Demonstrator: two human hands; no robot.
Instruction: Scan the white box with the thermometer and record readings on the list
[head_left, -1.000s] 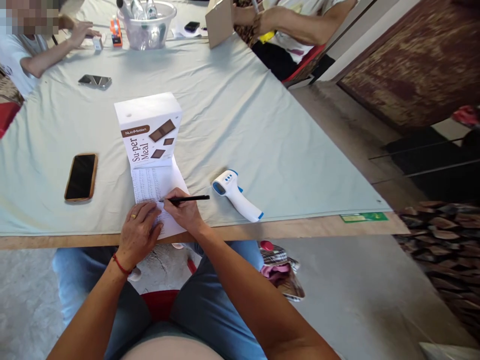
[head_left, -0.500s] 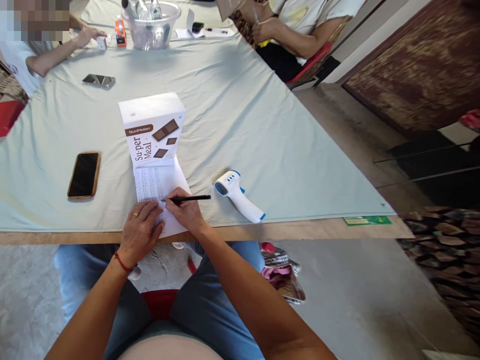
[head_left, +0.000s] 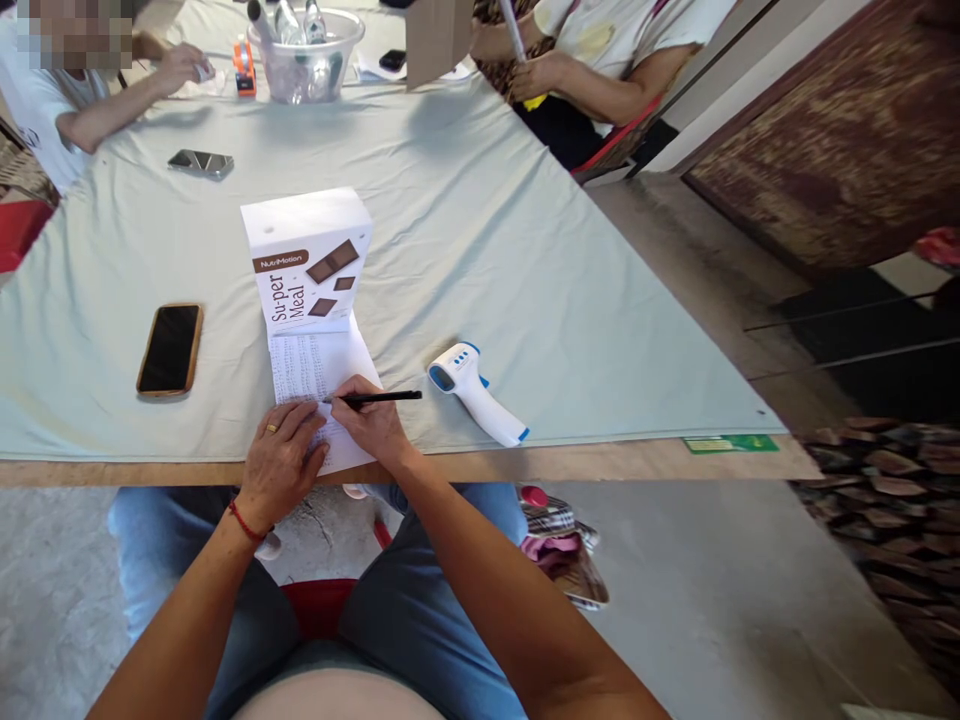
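Observation:
A sheet of paper [head_left: 356, 360] with rows of small handwriting lies at the table's near edge. My left hand [head_left: 282, 452] rests on its lower left part, fingers laid out, a ring on one of them. In my right hand [head_left: 373, 428] is a black pen [head_left: 396, 396], its tip down at the paper beside my left fingers. A white "Su-per Meal" box [head_left: 309, 275] stands at the far end of the sheet. To the right of my right hand lies a white and blue infrared thermometer [head_left: 476, 390].
A phone [head_left: 170, 350] lies at left, another phone [head_left: 201, 162] farther back. A plastic tub [head_left: 304, 78] of bottles and an orange object [head_left: 244, 70] stand at the far end. Two people sit there; one is near a cardboard piece [head_left: 437, 42]. A green card [head_left: 729, 444] lies at the right edge.
My hands and the pen look almost the same. At the far end, the cardboard piece has come lower over the table, and the person at left has lifted a small white box.

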